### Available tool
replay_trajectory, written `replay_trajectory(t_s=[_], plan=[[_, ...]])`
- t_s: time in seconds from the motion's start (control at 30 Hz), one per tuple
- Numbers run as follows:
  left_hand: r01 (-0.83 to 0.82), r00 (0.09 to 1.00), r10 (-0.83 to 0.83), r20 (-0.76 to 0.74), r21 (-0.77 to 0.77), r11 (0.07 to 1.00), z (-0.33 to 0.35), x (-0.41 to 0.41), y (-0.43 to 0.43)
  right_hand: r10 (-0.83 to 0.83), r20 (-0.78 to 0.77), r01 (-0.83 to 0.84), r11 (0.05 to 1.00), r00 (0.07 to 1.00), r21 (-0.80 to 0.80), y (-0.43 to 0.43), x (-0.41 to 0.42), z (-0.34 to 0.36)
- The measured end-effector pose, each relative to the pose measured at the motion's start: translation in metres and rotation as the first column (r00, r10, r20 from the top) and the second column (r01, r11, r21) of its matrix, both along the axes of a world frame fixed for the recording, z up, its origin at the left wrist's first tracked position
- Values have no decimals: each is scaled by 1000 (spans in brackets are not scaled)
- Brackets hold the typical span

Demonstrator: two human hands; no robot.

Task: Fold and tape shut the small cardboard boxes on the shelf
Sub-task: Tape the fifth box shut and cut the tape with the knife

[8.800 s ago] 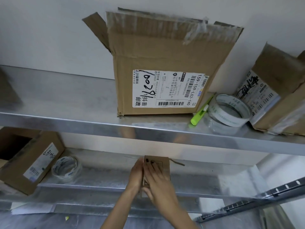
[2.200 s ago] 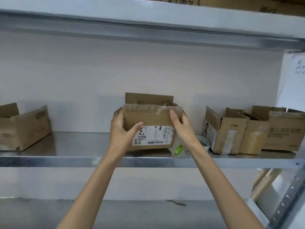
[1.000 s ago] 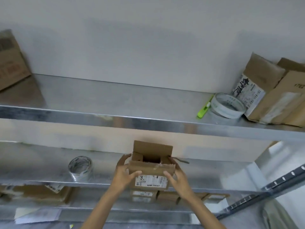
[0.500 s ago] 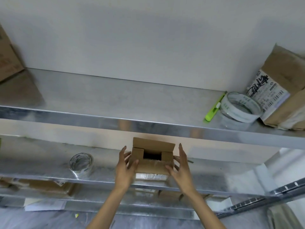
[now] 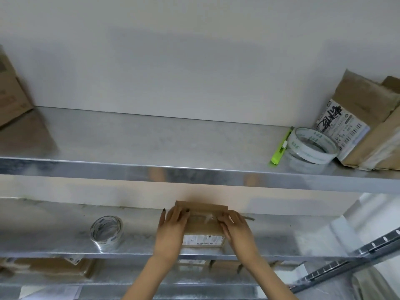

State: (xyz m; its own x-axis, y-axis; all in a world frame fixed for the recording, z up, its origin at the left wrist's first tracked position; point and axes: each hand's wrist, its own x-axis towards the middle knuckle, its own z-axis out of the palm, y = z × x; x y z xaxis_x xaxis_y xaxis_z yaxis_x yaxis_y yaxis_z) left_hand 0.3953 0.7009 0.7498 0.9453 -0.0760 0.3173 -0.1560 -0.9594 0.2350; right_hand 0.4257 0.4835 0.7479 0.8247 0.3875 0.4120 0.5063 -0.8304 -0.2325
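Left hand (image 5: 172, 231) and right hand (image 5: 237, 229) pressed flat, fingers extended, on the cardboard box (image 5: 203, 229) flaps; tape roll (image 5: 111, 240) lay at 9 o'clock.

Half a second ago the small cardboard box (image 5: 203, 226) stood open-topped with its flaps up; now they are folded down flat. The left hand (image 5: 171, 230) and right hand (image 5: 236, 228) have moved from the box's sides onto its top, pressing the flaps.

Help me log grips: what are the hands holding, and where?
The small cardboard box: left hand and right hand press its top flaps down at either end.
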Motion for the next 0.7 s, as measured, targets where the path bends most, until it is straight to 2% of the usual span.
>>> replay_trajectory(t_s=[0.13,0.2,0.27,0.37,0.43,0.5,0.53,0.6,0.7], plan=[[-30,999,30,25,7,1000,15,7,4,-34,-38,34,999,999,7,7,0,13],[-7,998,7,61,3,1000,23,8,4,-47,-73,49,999,996,20,10,-5,25],[42,994,-39,104,-27,999,34,6,1,-71,-41,73,997,997,38,15,-14,51],[116,986,-100,132,-113,987,50,0,-8,26,185,-48,992,982,117,21,-36,110],[148,983,-126,132,-171,974,62,-5,-15,52,394,-135,973,918,187,17,-59,161],[175,980,-153,124,-183,968,72,-8,-24,-18,531,-139,958,847,253,4,-71,211],[192,977,-171,126,-175,966,75,-9,-29,-81,545,-97,952,835,290,-6,-70,231],[231,971,-216,107,-157,960,85,-10,-39,-204,478,49,947,854,317,-30,-51,258],[255,966,-243,92,-157,954,99,-11,-50,-248,281,200,962,927,188,-59,-15,268]])
